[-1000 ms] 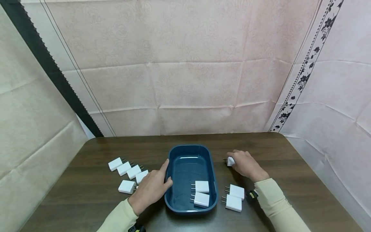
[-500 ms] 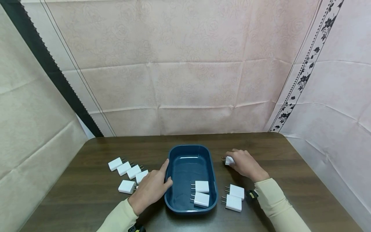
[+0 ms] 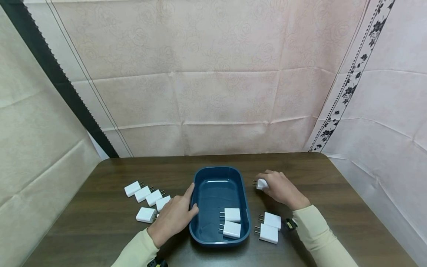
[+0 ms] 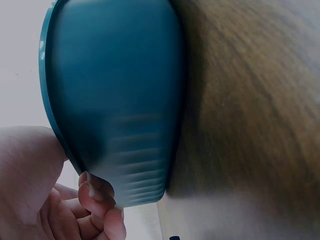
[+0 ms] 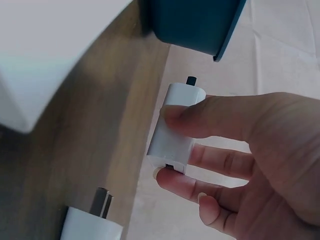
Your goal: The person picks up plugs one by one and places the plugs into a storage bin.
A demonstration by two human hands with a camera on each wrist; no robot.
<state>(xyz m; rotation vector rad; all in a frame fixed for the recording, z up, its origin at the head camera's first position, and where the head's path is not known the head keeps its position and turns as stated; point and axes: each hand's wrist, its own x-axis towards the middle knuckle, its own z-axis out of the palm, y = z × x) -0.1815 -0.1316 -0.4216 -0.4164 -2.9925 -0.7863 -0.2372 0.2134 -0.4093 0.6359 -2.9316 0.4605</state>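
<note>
My right hand point(image 3: 281, 188) pinches a white plug-in charger point(image 5: 175, 125) between thumb and fingers, right of the blue tray point(image 3: 218, 243). Its prongs point left toward the tray; in the right wrist view it is held over the table. My left hand point(image 3: 176, 217) grips the tray's left rim, thumb over the edge and curled fingers point(image 4: 97, 192) against the outer wall. Inside the tray lie two white chargers, the upper one point(image 3: 232, 214) and the lower one point(image 3: 231, 230), prongs to the left.
Two chargers lie right of the tray, one point(image 3: 272, 221) behind the other point(image 3: 268, 233). Several more chargers point(image 3: 142, 194) lie left of it, some partly hidden by my left hand. Light cloth point(image 3: 227, 111) hangs behind the wooden table point(image 3: 333, 193).
My right hand has moved slightly left toward the tray with the charger in its fingers. The left hand, tray and other chargers stay where they were.
</note>
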